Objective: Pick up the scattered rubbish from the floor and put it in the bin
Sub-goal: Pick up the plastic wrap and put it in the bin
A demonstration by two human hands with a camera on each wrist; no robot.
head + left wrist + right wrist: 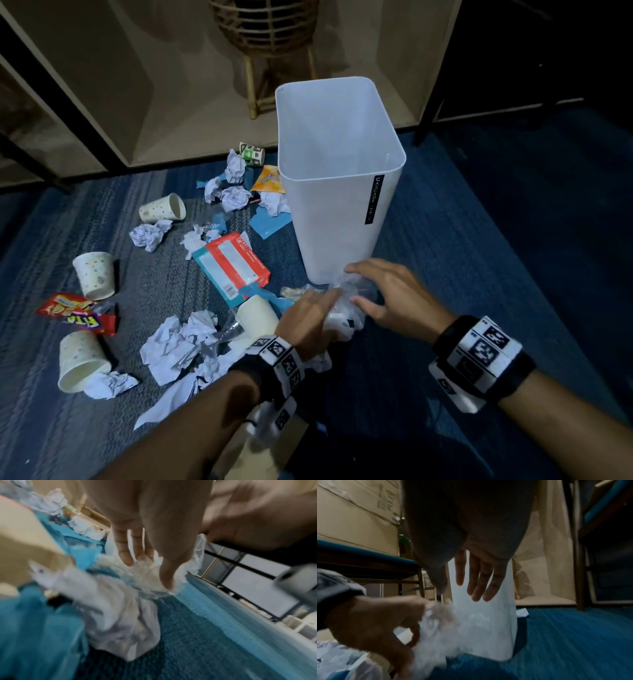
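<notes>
Rubbish (178,346) mostly lies on the floor beside the white bin (337,178). My left hand (305,325) grasps crumpled plastic and paper (346,308); my right hand (387,298) hovers released. Next I lift the bundle over the rim.

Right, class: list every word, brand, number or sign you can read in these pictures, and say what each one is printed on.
"CASCADE": black vertical label on the white bin; the smaller print beneath it is too small to read.
"FITA" (upside down, partly crumpled): red snack wrapper.
Red and white packet: printed lines and barcode too small to read.
Green and white cup: markings too blurred.
Wrist bands: coded squares only, no words.
</notes>
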